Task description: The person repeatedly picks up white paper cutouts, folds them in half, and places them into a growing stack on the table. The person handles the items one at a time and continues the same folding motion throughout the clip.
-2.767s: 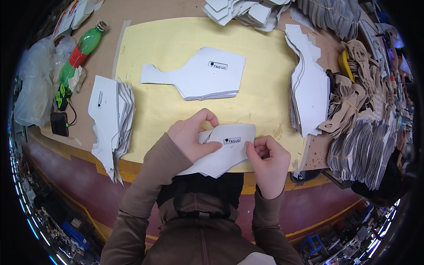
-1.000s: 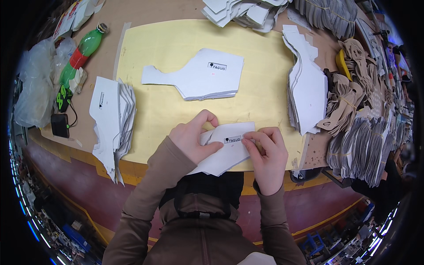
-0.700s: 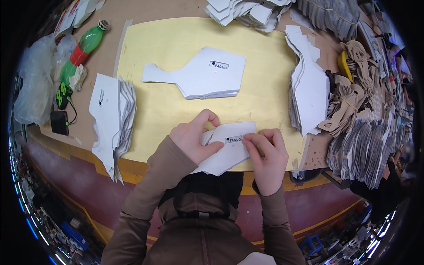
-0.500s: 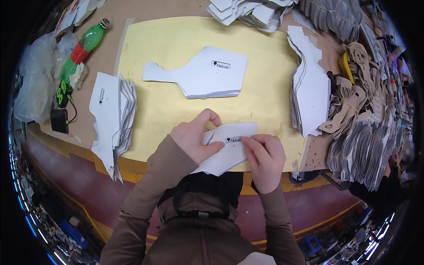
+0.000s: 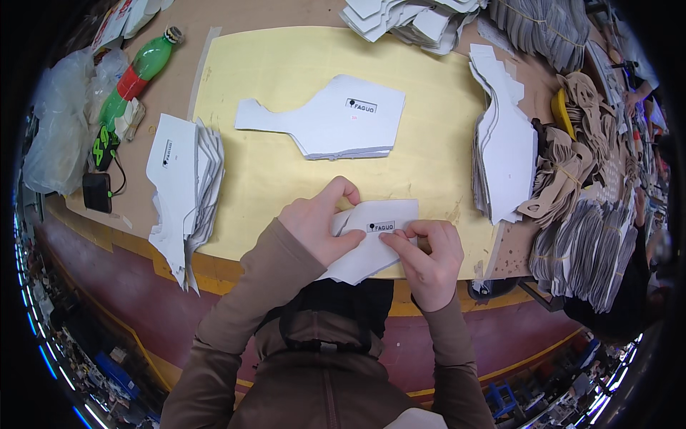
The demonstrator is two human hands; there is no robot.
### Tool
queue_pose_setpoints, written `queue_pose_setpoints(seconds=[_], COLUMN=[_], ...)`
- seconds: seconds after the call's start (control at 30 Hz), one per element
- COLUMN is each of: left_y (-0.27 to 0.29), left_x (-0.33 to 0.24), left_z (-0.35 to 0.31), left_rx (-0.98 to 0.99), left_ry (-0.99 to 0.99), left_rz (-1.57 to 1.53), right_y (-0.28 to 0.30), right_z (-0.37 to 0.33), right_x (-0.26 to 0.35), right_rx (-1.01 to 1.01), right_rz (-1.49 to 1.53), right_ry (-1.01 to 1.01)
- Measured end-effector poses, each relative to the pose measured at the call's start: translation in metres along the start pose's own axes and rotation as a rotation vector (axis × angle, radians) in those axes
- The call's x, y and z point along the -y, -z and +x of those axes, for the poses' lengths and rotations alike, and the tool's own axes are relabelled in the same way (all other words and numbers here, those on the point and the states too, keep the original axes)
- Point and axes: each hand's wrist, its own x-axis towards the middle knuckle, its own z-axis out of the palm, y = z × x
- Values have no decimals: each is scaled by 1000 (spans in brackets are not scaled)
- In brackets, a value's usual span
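Observation:
A white cut-out piece [image 5: 359, 259] with a small dark rectangular label [image 5: 381, 227] lies at the near edge of the yellow board, in front of my body. My left hand [image 5: 319, 223] grips its left side, thumb on top and the other fingers curled by the far edge. My right hand [image 5: 434, 259] is closed at the piece's right side, with one fingertip on the surface just below the label. What its remaining fingers touch underneath is hidden. Farther off, a small pile of like-shaped white pieces [image 5: 336, 118] lies flat, its top one also labelled.
Stacks of white pieces stand left [image 5: 175, 171] and right [image 5: 509, 154] on the yellow board [image 5: 286, 53]'s sides. A green bottle [image 5: 148, 61], plastic bag [image 5: 57, 129] and black device [image 5: 97, 193] lie far left. Brown pieces [image 5: 564, 161] and grey bundles [image 5: 586, 247] crowd the right.
My right fingertips have moved from the label's right end to just below it, so the whole label now shows. My left hand keeps its hold. The view has shifted slightly.

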Motion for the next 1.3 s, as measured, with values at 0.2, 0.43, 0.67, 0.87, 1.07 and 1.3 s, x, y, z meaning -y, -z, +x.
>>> queue_pose_setpoints(seconds=[0.2, 0.43, 0.67, 0.87, 1.07, 1.3], left_y=[-2, -5, -3, -5, -21, -34], left_x=[1, -2, -15, -20, -17, 1], left_z=[0, 0, -6, -11, -22, -16], left_rx=[-13, -33, -35, -80, -238, -508], left_ry=[2, 24, 59, 38, 61, -569], left_rz=[52, 61, 159, 244, 270, 625], right_y=[0, -1, -1, 0, 4, 8], right_z=[1, 0, 0, 1, 6, 10], right_x=[0, 0, 1, 1, 4, 3], right_rx=[3, -11, -3, -14, -74, -5], right_rz=[-2, 1, -1, 24, 253, 323], right_ry=[1, -5, -14, -9, -441, -505])
